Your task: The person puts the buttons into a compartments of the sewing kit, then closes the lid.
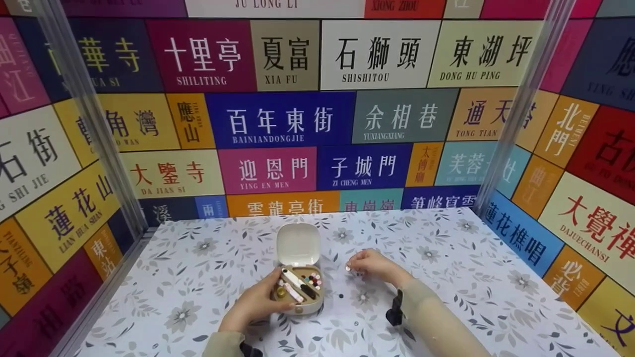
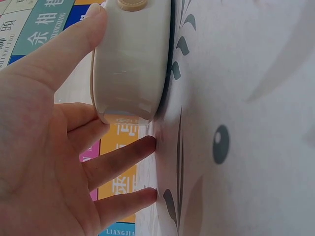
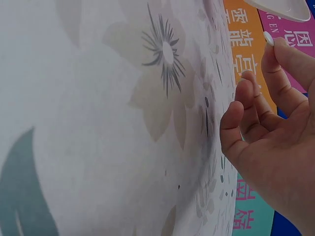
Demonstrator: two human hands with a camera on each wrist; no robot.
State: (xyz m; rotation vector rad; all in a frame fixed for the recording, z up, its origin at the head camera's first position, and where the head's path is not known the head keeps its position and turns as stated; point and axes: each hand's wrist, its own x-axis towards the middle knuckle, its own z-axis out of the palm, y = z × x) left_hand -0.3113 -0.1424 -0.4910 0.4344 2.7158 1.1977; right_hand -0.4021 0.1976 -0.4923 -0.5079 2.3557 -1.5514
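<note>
A small cream case [image 1: 310, 306] stands on the table with its lid [image 1: 298, 244] raised. My left hand [image 1: 258, 299] grips its left side, thumb at the front near the tan clasp [image 2: 132, 4] and index finger along the side. Inside lie a white stick with black ends [image 1: 292, 277], a pink-and-white stick [image 1: 293, 292], a gold round piece [image 1: 281, 291] and a cluster of small coloured round pieces [image 1: 315, 280]. Right of the case, my right hand [image 1: 373, 264] pinches a tiny white piece [image 3: 268, 38] between thumb and index finger, above the table. Its exact kind is unclear.
A white cloth with grey leaves and flowers [image 1: 198, 277] covers the table. Panels printed with place names [image 1: 280, 119] rise behind and at both sides, with clear corner posts [image 1: 516, 99]. Black wrist straps [image 1: 395, 308] show at both sleeves.
</note>
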